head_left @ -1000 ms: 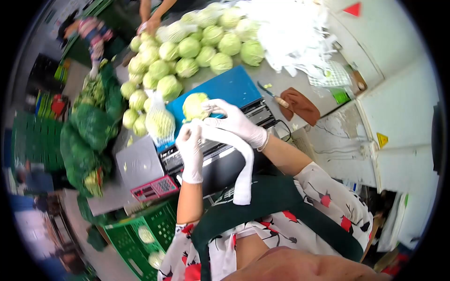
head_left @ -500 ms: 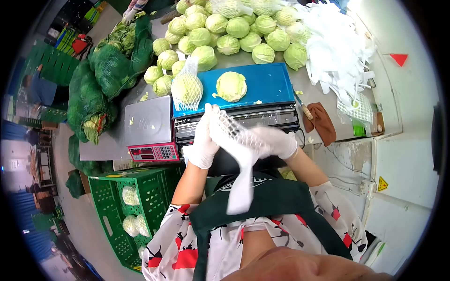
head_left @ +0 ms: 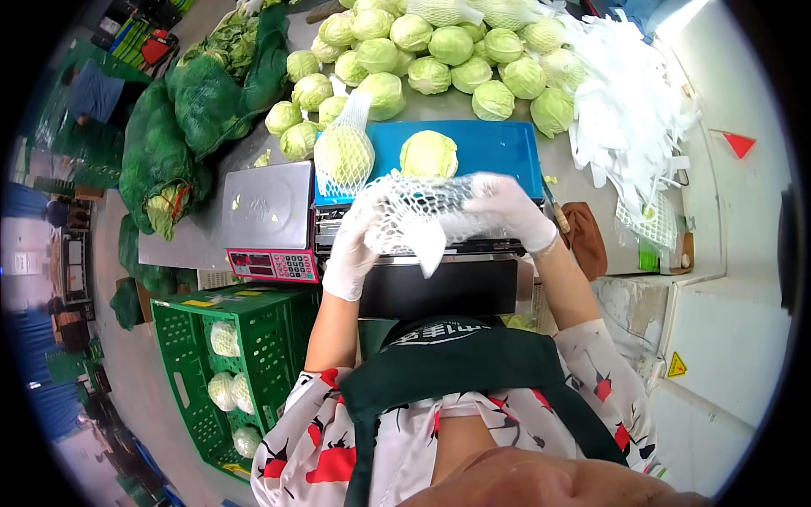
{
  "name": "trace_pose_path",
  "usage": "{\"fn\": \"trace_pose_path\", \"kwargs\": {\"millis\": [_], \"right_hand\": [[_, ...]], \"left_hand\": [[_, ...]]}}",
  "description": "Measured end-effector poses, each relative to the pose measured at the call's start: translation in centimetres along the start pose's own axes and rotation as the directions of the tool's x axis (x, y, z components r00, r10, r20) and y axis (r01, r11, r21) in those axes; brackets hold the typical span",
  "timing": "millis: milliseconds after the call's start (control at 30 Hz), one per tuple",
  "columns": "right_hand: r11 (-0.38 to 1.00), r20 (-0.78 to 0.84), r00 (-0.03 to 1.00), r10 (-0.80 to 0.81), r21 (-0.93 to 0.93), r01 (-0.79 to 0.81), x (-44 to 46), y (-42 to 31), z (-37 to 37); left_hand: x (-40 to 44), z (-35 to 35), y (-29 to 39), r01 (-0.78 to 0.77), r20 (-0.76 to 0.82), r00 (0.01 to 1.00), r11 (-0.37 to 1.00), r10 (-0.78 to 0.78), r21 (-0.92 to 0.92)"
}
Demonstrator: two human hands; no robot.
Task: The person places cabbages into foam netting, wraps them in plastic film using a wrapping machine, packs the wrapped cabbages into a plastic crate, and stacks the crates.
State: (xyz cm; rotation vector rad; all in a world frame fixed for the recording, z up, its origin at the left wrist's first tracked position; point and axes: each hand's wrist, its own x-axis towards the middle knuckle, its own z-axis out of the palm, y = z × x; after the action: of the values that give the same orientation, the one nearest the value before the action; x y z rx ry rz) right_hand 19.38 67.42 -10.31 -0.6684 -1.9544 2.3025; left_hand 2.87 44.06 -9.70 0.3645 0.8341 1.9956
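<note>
A white mesh sleeve (head_left: 422, 215) is stretched between my two gloved hands, its mesh spread wide. My left hand (head_left: 359, 241) grips its left side, and my right hand (head_left: 511, 211), a little blurred, grips its right side. Just beyond the sleeve, a bare cabbage (head_left: 428, 155) sits on the blue board (head_left: 498, 152), its near edge close to the mesh. Left of that cabbage, another one in a white net (head_left: 345, 159) lies on the board's left end.
Behind the board are piled cabbages (head_left: 452, 46). White sleeves (head_left: 621, 101) lie at right, near a brown cloth (head_left: 585, 241). At left are a scale (head_left: 268, 207), green net sacks (head_left: 152, 160) and a green crate (head_left: 279, 338) holding netted cabbages. A person (head_left: 93, 91) is far left.
The sleeve hung as a narrow strip from my hands; now it is pulled open sideways and held nearer the bare cabbage. My hands have moved apart. The head view has turned.
</note>
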Motion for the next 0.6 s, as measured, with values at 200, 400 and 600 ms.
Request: {"fn": "trace_pose_path", "kwargs": {"millis": [200, 400, 600], "right_hand": [[0.853, -0.516, 0.771, -0.373, -0.519, 0.065, 11.7, 4.7, -2.4], [0.911, -0.442, 0.888, -0.129, -0.407, -0.07, 14.5, 5.4, -2.9], [0.94, -0.133, 0.937, -0.325, -0.157, 0.304, 9.8, -1.1, -1.1]], "left_hand": [[6.9, -3.0, -5.9, 0.08, -0.425, 0.881, 0.822, 0.206, 0.564], [10.9, -5.1, -8.5, 0.135, -0.463, 0.871, 0.827, 0.163, 0.546], [9.3, -0.6, -5.4, 0.172, -0.223, 0.942, 0.933, -0.249, -0.316]]}}
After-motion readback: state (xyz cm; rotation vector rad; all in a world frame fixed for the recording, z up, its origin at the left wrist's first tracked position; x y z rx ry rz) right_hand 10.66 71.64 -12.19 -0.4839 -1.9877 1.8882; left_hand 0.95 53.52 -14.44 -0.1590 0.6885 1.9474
